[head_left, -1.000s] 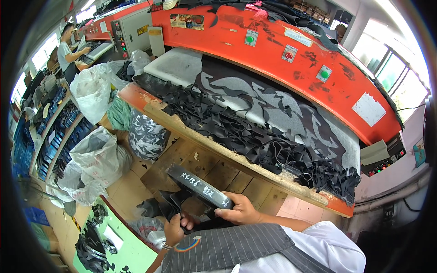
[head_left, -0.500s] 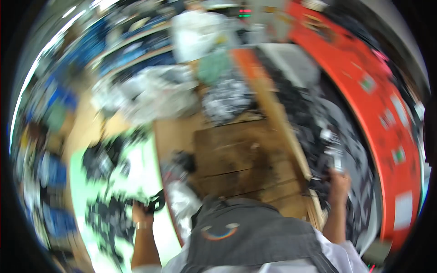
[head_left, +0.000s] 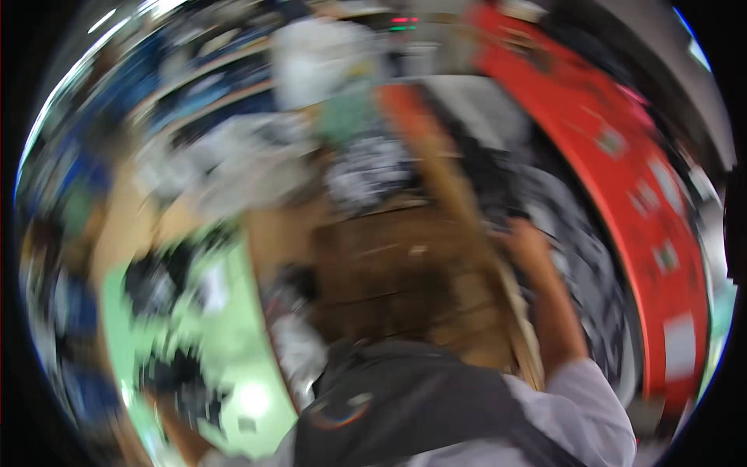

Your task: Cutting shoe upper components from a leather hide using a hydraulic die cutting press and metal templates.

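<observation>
Motion smears this view. My left hand (head_left: 162,403) is low over the pale green tabletop (head_left: 241,335), at the edge of a loose pile of black, fabric-like pieces (head_left: 183,381); its fingers are too blurred to read. On the other side, my right hand (head_left: 527,240) reaches forward to the wooden rail (head_left: 467,214), beside a long trough of dark grey and black pieces (head_left: 572,241). Its fingertips blend into the dark material, so whether they grip anything cannot be made out.
A second black heap (head_left: 159,280) lies farther up the green top. Brown boards (head_left: 381,272) stretch between the two work areas. Whitish plastic bags (head_left: 249,159) and a patterned grey bundle (head_left: 369,175) stand beyond. A long red panel (head_left: 599,194) borders the right side.
My left hand has moved left and down; the black strip formerly at it no longer shows there. My right hand has gone forward and left, away from a shiny silvery thing.
</observation>
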A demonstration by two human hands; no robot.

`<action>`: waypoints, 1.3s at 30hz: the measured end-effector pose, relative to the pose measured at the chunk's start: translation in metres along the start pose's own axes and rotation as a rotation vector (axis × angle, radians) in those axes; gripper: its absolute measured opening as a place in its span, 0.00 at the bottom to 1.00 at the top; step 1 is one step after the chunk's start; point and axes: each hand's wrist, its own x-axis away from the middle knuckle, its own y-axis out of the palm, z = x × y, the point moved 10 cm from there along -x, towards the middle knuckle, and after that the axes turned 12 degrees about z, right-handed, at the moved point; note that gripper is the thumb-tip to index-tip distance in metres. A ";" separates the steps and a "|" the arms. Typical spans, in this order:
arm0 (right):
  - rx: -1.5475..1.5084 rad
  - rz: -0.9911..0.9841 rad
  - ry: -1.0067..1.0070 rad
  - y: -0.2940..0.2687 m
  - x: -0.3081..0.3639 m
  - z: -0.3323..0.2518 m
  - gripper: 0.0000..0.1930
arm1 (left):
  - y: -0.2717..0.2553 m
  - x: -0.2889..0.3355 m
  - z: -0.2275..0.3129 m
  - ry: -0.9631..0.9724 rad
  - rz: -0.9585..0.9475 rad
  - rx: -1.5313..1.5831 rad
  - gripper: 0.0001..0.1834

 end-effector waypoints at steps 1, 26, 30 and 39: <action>-0.046 0.044 -0.173 0.035 -0.010 -0.017 0.23 | 0.076 -0.042 -0.018 -0.055 -0.084 -0.016 0.16; -0.224 0.352 0.667 0.000 0.257 0.344 0.27 | 0.816 0.778 -0.129 0.970 -2.004 -0.157 0.11; -0.292 0.207 0.708 -0.004 0.245 0.358 0.25 | 0.814 0.806 -0.138 1.351 -1.866 -0.381 0.16; -0.348 0.405 -0.174 -0.023 0.109 0.303 0.16 | 0.822 0.822 -0.141 1.357 -1.857 -0.485 0.13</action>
